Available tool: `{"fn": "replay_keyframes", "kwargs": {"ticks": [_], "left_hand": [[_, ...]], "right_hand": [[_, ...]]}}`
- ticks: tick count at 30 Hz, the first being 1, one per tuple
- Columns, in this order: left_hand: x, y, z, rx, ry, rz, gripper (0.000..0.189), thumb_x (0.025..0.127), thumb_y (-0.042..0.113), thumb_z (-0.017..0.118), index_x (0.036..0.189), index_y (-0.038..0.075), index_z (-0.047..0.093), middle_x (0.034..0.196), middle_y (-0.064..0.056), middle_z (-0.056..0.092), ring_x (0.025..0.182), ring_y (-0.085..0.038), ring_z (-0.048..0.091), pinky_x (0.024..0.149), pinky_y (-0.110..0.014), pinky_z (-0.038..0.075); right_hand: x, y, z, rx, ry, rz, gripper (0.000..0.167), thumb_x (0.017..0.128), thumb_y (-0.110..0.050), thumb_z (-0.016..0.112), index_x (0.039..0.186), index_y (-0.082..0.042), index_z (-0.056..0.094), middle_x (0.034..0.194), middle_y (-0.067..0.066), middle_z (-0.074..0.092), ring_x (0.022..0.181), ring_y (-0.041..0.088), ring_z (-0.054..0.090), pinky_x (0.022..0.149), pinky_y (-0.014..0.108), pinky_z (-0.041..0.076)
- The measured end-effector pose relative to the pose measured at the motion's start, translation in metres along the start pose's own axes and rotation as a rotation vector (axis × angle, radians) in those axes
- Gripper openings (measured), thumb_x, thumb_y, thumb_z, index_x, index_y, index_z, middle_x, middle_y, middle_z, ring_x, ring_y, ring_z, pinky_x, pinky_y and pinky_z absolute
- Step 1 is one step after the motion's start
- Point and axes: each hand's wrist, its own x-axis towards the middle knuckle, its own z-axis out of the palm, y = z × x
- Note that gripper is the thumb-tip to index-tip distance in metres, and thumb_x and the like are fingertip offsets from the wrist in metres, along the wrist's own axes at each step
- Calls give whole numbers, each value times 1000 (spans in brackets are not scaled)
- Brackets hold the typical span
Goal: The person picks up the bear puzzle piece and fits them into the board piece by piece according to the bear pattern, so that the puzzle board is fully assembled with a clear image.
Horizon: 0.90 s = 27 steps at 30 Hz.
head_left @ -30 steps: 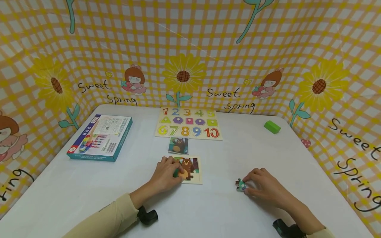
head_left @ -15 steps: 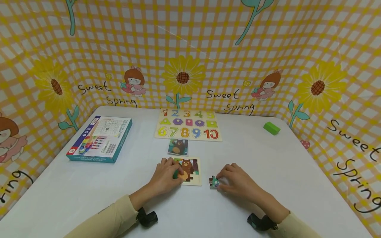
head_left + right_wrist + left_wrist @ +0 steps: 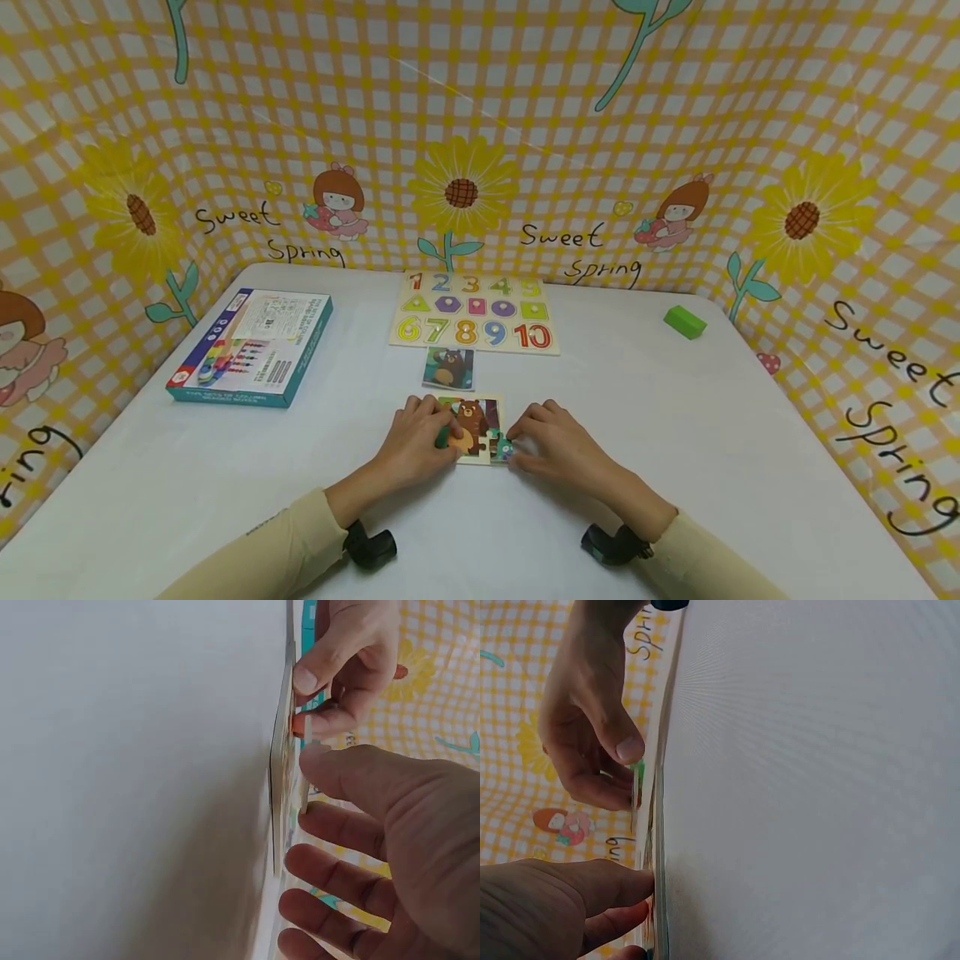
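Note:
A jigsaw puzzle with a brown bear picture lies in a pale wooden tray on the white table. My left hand holds it at its left side, thumb and bent fingers on it, covering that part. My right hand pinches a teal jigsaw piece between thumb and index finger, over the tray's lower right corner. In the right wrist view, the piece appears edge-on and slightly apart from the tray; the other fingers are spread. A bear picture card lies just behind the tray.
A number and shape board lies at the back middle. On the left is a flat teal-edged box. A green block stands at the back right. Checkered cloth rises behind the table.
My right hand has carried the teal jigsaw piece leftward across the table, from well right of the tray to its lower right corner. My left hand has stayed on the puzzle.

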Motion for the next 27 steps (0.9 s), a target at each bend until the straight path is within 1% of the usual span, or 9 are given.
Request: {"fn": "replay_keyframes", "kwargs": {"ticks": [8,14,23,27], "left_hand": [[0,1,-1,-1,-9,-2,12,75,20,75,81,19,65,99,-1,52,90,-19,37,74,-33,28],[0,0,-1,7,0,5,11,74,20,74,81,19,65,98,-1,52,89,-19,37,74,-34,28],[0,0,-2,2,-7,4,11,74,20,74,81,19,66,97,-1,53,91,-19,37,75,-35,29],[2,2,-1,16,4,12,12,74,20,75,82,19,67,97,-1,53,90,-18,37,76,-35,29]], "right_hand": [[8,-5,3,-5,-26,9,23,73,-28,78,91,-17,70,93,-3,62,87,13,47,77,30,42],[13,-7,3,-4,-39,8,24,73,-29,79,91,-16,71,93,-2,62,85,13,47,75,29,41],[16,-8,5,-9,-61,41,25,72,-29,80,91,-16,71,90,-3,61,85,12,46,74,29,41],[16,-7,5,-9,-61,40,25,72,-28,80,92,-16,72,90,-3,61,84,13,46,74,29,40]]}}
